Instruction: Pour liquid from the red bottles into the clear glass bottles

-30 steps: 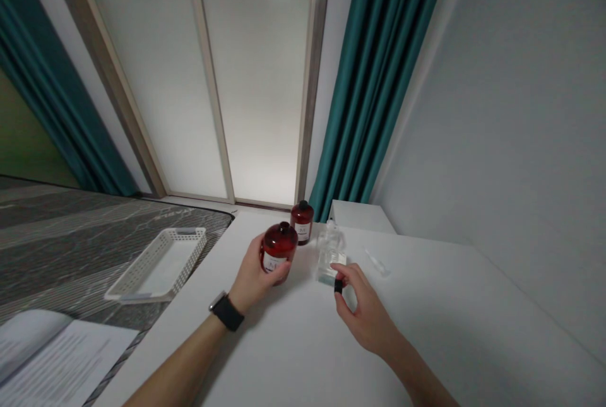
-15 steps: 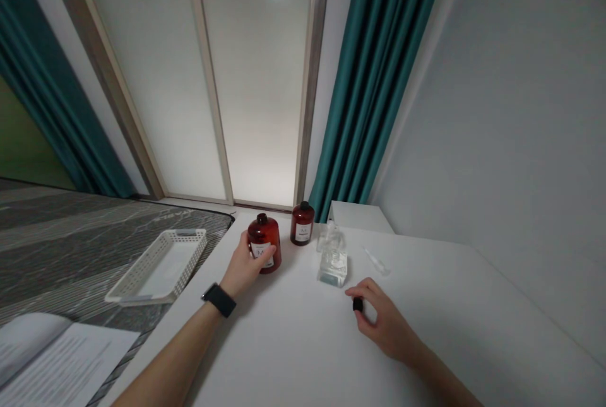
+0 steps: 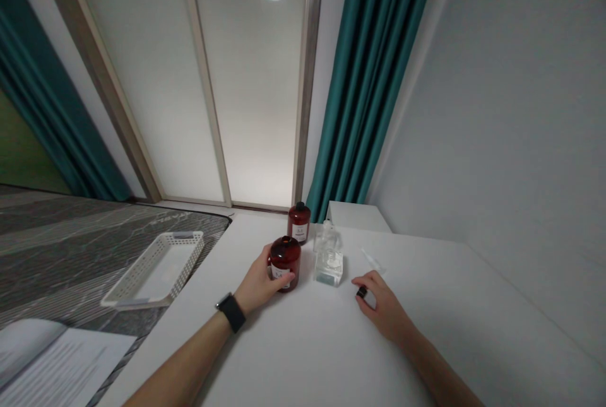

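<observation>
My left hand (image 3: 266,277) is wrapped round a dark red bottle (image 3: 286,257) with a white label; its open neck shows on top. Between the thumb and fingers of my right hand (image 3: 379,303) is a small black cap (image 3: 362,291). Behind the held bottle stands a second red bottle (image 3: 298,224) with a black cap on. A square clear glass bottle (image 3: 328,267) sits between my hands, and another clear bottle (image 3: 326,236) is behind it. Past my right hand lies a thin clear dropper-like piece (image 3: 373,260).
Everything stands on a white table (image 3: 303,356). Left of it, lower down, are a white perforated basket (image 3: 161,268) and an open book (image 3: 71,356) on a dark patterned surface. A white box-like piece (image 3: 360,216) borders the far edge, by a teal curtain (image 3: 364,79).
My left hand has brought the red bottle to the right and nearer to me, tipping its neck toward me. My right hand has shifted slightly, and the cap has turned in its fingers.
</observation>
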The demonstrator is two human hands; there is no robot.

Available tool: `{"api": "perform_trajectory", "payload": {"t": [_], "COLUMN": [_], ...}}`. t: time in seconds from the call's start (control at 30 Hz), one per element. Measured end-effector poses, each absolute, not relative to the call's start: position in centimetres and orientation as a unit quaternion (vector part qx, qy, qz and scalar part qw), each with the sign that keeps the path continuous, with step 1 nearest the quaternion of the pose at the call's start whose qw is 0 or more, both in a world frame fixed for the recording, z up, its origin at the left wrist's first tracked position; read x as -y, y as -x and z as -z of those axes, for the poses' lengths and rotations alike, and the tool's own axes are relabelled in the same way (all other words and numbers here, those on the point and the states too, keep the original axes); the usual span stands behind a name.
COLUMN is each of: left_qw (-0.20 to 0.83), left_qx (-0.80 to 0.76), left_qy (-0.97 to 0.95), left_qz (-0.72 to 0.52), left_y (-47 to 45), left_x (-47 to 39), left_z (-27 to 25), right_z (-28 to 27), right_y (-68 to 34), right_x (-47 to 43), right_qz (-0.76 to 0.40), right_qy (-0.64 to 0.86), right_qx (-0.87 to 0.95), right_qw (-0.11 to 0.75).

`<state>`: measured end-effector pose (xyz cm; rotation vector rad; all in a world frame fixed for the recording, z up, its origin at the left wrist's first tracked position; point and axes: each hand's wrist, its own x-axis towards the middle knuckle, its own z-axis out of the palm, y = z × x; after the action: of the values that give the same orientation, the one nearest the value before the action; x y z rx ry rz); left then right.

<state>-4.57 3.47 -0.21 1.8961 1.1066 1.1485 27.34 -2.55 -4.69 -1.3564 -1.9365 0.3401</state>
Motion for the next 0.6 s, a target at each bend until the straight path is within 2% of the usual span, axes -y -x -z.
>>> {"api": "perform_trajectory", "payload": {"t": [0.6], "left_qw": [0.331], "left_qx": [-0.395], "left_qy": [-0.738], "left_qz": [-0.436], "left_y": [4.0], "left_x": [-3.9], "left_z": [1.7], "right_z": [4.8], "right_y": [-26.8], "right_x": [2.7], "right_qz": [-0.104], "right_qy": [0.555], "right_qx": [0.735], "right_qw": [0.376]}}
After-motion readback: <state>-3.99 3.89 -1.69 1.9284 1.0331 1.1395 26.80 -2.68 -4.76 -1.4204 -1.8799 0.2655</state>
